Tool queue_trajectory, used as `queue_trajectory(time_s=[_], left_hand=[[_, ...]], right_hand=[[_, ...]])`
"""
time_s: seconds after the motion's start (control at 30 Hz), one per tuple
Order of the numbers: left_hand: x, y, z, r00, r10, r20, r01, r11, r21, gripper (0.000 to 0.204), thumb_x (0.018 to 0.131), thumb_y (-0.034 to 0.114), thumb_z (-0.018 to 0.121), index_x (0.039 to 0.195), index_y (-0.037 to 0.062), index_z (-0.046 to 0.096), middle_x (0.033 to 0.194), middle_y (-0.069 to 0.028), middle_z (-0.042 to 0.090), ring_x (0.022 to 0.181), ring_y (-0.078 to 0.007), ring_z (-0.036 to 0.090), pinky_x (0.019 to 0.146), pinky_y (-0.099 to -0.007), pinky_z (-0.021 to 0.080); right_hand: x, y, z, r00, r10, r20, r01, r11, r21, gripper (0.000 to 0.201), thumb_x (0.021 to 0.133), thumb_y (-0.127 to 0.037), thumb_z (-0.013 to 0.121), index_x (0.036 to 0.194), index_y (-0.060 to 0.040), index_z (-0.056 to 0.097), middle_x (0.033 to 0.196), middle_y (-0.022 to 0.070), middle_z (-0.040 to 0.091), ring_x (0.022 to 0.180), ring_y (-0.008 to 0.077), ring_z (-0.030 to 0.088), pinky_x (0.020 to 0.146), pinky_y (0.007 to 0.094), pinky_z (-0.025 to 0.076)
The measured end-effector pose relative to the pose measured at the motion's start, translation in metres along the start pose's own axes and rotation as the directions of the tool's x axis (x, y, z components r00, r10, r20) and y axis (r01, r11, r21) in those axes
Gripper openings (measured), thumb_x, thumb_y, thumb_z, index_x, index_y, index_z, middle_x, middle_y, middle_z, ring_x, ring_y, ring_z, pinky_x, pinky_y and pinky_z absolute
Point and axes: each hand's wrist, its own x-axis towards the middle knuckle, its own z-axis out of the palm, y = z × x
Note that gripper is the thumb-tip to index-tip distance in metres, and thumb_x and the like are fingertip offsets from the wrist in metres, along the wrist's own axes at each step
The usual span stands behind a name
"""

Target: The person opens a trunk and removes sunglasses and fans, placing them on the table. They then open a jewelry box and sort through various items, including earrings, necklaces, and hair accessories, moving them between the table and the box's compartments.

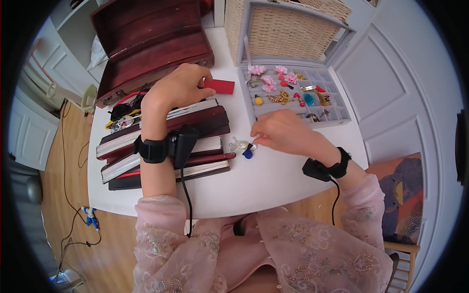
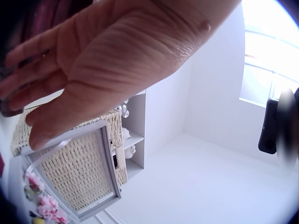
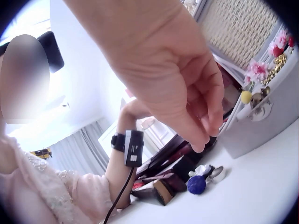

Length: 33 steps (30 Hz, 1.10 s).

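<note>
My left hand [image 1: 178, 88] reaches over the stacked books [image 1: 200, 122], its fingers near a flat red piece [image 1: 220, 87] at their far end. In the left wrist view the fingers [image 2: 37, 77] look fairly straight, with the thumb apart from them. My right hand [image 1: 286, 132] hovers above the table beside the jewelry box [image 1: 303, 119]. Its fingers curl loosely, thumb and fingertips close together, with nothing seen between them. Just below lie small ornaments: a dark blue ball [image 3: 196, 185] with a dark bow, and a clear beaded piece [image 1: 238, 144].
The jewelry box stands with its lid up, holding pink flowers [image 1: 268, 83], gold chains [image 1: 281, 97] and other trinkets in compartments. Behind it is a woven basket [image 1: 234, 29]. An open dark red case [image 1: 151, 53] sits at the back left. Glasses [image 1: 124, 122] lie left of the books.
</note>
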Motion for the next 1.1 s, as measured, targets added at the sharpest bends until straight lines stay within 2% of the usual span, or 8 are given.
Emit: queue_trajectory(time_s=[0.33,0.43,0.5,0.67,0.73,0.8,0.93,1.1], left_hand=[[0.0,0.001,-0.002,1.0,0.001,0.007,-0.001,1.0,0.006,0.038,0.077,0.027,0.07,0.105,0.0025,0.064,0.093,-0.0162,0.066,0.086,-0.0302,0.063,0.076,-0.0373,0.05],[0.001,-0.001,0.0,1.0,0.018,-0.001,-0.018,1.0,0.012,0.038,0.077,0.027,0.07,0.105,0.002,0.064,0.093,-0.0164,0.066,0.086,-0.0304,0.063,0.076,-0.0374,0.05],[0.0,0.001,-0.002,1.0,0.011,0.007,-0.011,1.0,0.013,0.038,0.077,0.027,0.07,0.105,0.0019,0.064,0.093,-0.0165,0.066,0.086,-0.0305,0.063,0.076,-0.0374,0.05],[0.001,-0.001,0.001,1.0,0.001,0.019,-0.001,1.0,0.009,0.038,0.076,0.026,0.07,0.105,0.0016,0.064,0.093,-0.0168,0.065,0.086,-0.0307,0.063,0.076,-0.0374,0.049],[0.003,-0.008,0.005,0.995,0.094,-0.04,-0.093,0.995,0.026,0.033,0.077,0.021,0.069,0.103,-0.0003,0.063,0.089,-0.0174,0.066,0.077,-0.0294,0.064,0.069,-0.0349,0.05],[0.002,-0.007,0.004,0.995,0.091,-0.035,-0.09,0.996,0.025,0.033,0.077,0.02,0.069,0.103,-0.0001,0.063,0.089,-0.0172,0.066,0.078,-0.0292,0.064,0.069,-0.0349,0.05],[-0.001,0.003,-0.002,1.0,0.018,0.008,-0.018,1.0,0.02,0.035,0.077,0.025,0.07,0.1,0.0001,0.064,0.092,-0.0168,0.065,0.087,-0.0313,0.062,0.076,-0.0374,0.049],[-0.001,-0.002,-0.001,0.999,0.047,-0.021,-0.047,0.999,0.011,0.034,0.077,0.022,0.069,0.102,-0.0002,0.063,0.091,-0.0172,0.065,0.083,-0.0302,0.063,0.073,-0.036,0.05]], right_hand=[[0.006,-0.008,0.022,0.992,-0.073,0.102,0.088,0.985,-0.149,0.023,0.067,-0.019,0.073,0.064,0.0008,0.061,0.069,0.0161,0.062,0.067,0.0339,0.063,0.056,0.0416,0.047],[0.005,-0.008,0.025,0.994,-0.082,0.067,0.092,0.983,-0.159,0.023,0.067,-0.018,0.073,0.065,0.0012,0.061,0.066,0.0167,0.061,0.066,0.0341,0.063,0.056,0.0414,0.048],[0.005,-0.011,0.022,0.988,-0.006,0.156,0.026,0.991,-0.131,0.02,0.072,-0.018,0.071,0.083,-0.0024,0.065,0.072,0.0119,0.063,0.071,0.0303,0.063,0.063,0.0406,0.047],[0.006,-0.019,0.021,0.986,-0.003,0.165,0.019,0.995,-0.094,0.018,0.072,-0.017,0.07,0.082,-0.003,0.065,0.071,0.0122,0.063,0.071,0.0304,0.063,0.063,0.0404,0.048],[0.005,-0.018,0.029,0.985,0.002,0.173,0.014,0.995,-0.095,0.018,0.072,-0.017,0.07,0.082,-0.0033,0.065,0.07,0.0124,0.062,0.071,0.0306,0.063,0.064,0.0402,0.048],[0.005,-0.016,0.038,0.998,-0.029,0.05,0.032,0.997,-0.074,0.015,0.068,-0.014,0.069,0.069,-0.0012,0.062,0.063,0.0152,0.061,0.064,0.0333,0.063,0.059,0.0422,0.048],[0.001,-0.009,0.025,0.998,-0.044,0.055,0.049,0.995,-0.09,0.014,0.068,-0.015,0.068,0.071,-0.0021,0.064,0.065,0.0142,0.062,0.064,0.0322,0.063,0.06,0.041,0.049],[-0.01,0.009,-0.042,0.981,0.14,-0.131,-0.134,0.99,0.052,0.013,0.072,-0.011,0.067,0.081,-0.002,0.067,0.074,0.0094,0.066,0.063,0.0233,0.063,0.061,0.0304,0.05]])
